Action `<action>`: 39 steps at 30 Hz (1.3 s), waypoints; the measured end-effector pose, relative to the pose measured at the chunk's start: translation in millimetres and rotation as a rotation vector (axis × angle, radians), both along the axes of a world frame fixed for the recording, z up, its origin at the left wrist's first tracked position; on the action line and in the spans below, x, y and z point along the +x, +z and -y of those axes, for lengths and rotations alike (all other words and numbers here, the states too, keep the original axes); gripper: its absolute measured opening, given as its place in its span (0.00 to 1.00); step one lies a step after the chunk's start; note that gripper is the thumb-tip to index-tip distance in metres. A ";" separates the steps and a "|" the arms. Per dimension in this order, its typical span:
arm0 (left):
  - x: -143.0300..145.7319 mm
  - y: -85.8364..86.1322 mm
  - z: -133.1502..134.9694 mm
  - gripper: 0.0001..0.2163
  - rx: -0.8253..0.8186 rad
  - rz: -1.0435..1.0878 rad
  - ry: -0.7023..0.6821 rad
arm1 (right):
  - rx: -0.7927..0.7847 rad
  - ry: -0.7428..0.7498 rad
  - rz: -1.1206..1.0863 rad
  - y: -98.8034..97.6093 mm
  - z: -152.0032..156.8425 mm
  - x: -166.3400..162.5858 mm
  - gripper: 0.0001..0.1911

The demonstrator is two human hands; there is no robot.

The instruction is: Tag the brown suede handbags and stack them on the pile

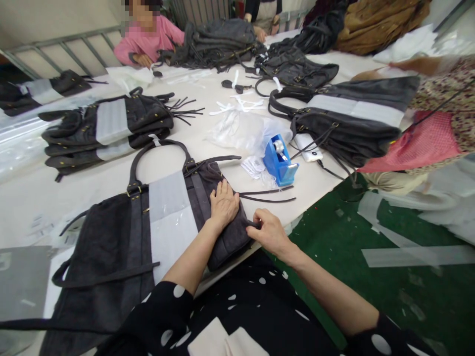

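A dark grey suede handbag (111, 242) lies flat on the white table (33, 188) in front of me, wrapped round its middle with a white foam band (168, 217). My left hand (223, 203) rests flat on the bag's right end, fingers stretched out and together. My right hand (270, 231) pinches the bag's corner at the table's edge, fingers closed on the suede. Thin dark straps (267, 195) trail from the bag to the right.
A blue tape dispenser (279, 160) stands just beyond my hands, beside clear plastic bags (245, 129). Stacks of similar banded bags (107, 128) lie left and right (352, 118). Other people sit at the far side and at right. Green floor (371, 277) lies right.
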State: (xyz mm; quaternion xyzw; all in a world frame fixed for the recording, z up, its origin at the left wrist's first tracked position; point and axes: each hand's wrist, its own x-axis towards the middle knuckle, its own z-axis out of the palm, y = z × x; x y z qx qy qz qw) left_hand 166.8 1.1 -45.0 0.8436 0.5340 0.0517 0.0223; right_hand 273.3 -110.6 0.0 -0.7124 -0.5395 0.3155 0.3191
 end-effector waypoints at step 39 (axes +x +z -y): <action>-14.7 -20.8 7.2 0.24 -0.026 0.330 -0.049 | 0.479 0.238 0.524 -68.7 -10.4 -33.3 0.32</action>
